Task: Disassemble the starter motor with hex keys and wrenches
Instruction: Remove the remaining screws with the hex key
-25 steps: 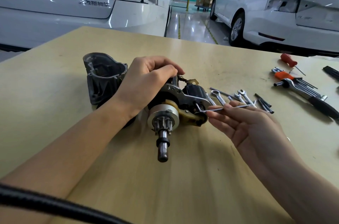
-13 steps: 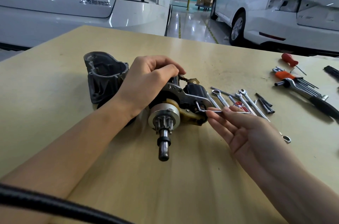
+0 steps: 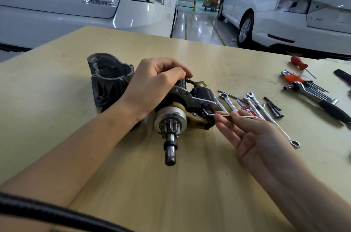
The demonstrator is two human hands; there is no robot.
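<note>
The starter motor [image 3: 182,110] lies on the table [image 3: 57,99] with its pinion shaft [image 3: 170,148] pointing toward me. My left hand [image 3: 153,87] grips the motor body from above, fingers curled over it. My right hand [image 3: 250,135], palm up, pinches a thin silver hex key [image 3: 224,115] between thumb and fingers. The key's bent short end sits at the motor's right side, by the metal bracket. The removed dark nose housing [image 3: 108,78] stands to the left of the motor, behind my left wrist.
Several small wrenches [image 3: 252,102] and dark bolts [image 3: 274,107] lie right of the motor. Farther right are an orange hex key set [image 3: 296,80], a ratchet handle [image 3: 330,108] and a red screwdriver [image 3: 299,62]. Two white cars [image 3: 85,4] stand beyond the table's far edge.
My right hand has turned the hex key a little and its fingers have shifted along it. My left hand and the motor have stayed put.
</note>
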